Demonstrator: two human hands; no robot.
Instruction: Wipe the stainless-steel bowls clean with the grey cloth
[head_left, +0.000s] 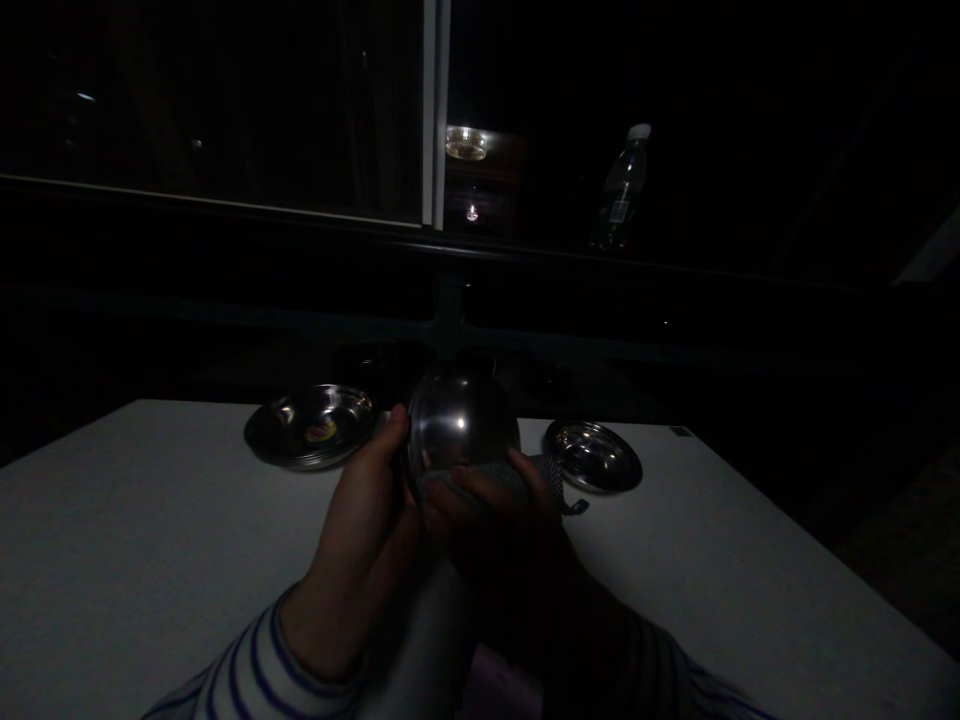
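Note:
A shiny metal bowl [469,415] is held up over the near part of the table, its rounded outer side showing. My left hand [367,520] grips it by the left edge, with the thumb on the rim. Against the bowl's lower right side, my right hand [502,520] presses a grey cloth [551,475], its fingers curled over it. A dark loop hangs from the cloth's right end. The underside of the bowl and part of the cloth are hidden by my hands.
On the white table [172,530], stacked metal dishes [311,460] sit at the left and a smaller metal dish [592,455] at the right. Behind, a clear bottle [622,190] stands on a dark ledge by a window frame [435,110]. The room is very dim.

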